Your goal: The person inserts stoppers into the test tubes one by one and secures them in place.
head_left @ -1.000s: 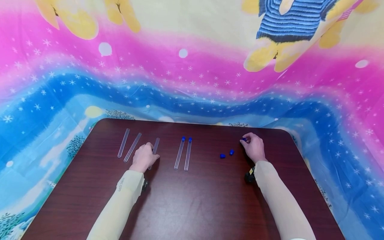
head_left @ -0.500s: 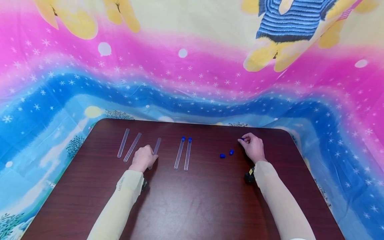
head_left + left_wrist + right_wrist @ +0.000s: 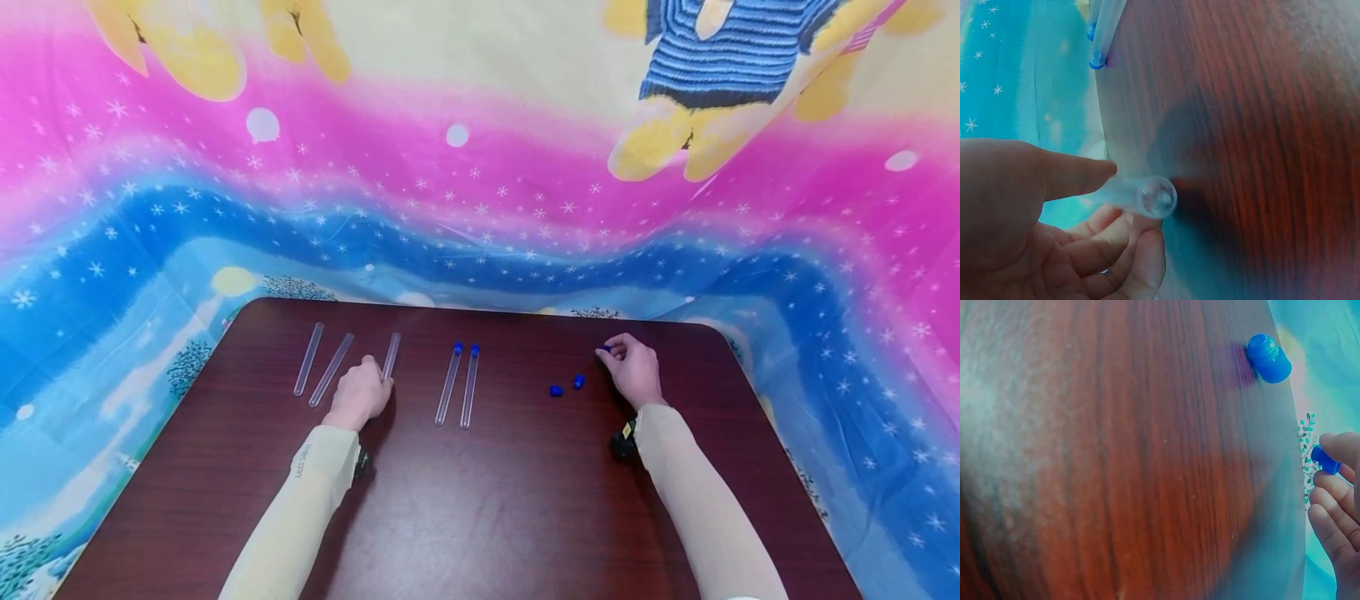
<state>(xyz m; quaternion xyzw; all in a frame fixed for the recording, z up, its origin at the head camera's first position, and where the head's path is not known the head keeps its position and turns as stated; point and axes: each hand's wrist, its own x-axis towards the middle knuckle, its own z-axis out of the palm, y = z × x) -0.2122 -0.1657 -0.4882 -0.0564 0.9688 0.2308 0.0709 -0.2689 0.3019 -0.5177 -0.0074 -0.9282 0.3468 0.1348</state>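
My left hand [image 3: 362, 392] holds a clear uncapped test tube [image 3: 392, 353] between thumb and fingers. Its rounded end [image 3: 1157, 197] points at the camera in the left wrist view, with a shadow on the table beyond. On the right, my right hand [image 3: 634, 368] pinches a small blue cap [image 3: 1325, 460] between thumb and fingertips. Two more blue caps lie on the table left of that hand, one nearer [image 3: 556, 390] and one farther [image 3: 579, 381]. Between the hands are two tubes with blue caps on, a left one [image 3: 448, 392] and a right one [image 3: 469, 392].
Two uncapped test tubes, one far left [image 3: 308, 360] and one beside it [image 3: 331, 371], lie left of my left hand. The dark wooden table [image 3: 480, 508] has rounded far corners. A patterned cloth [image 3: 480, 183] hangs behind and around it.
My left hand has taken up the tube, which has risen and slid slightly away from me; its lower end, visible before, is now behind the hand. The right hand has barely shifted, still holding the cap.
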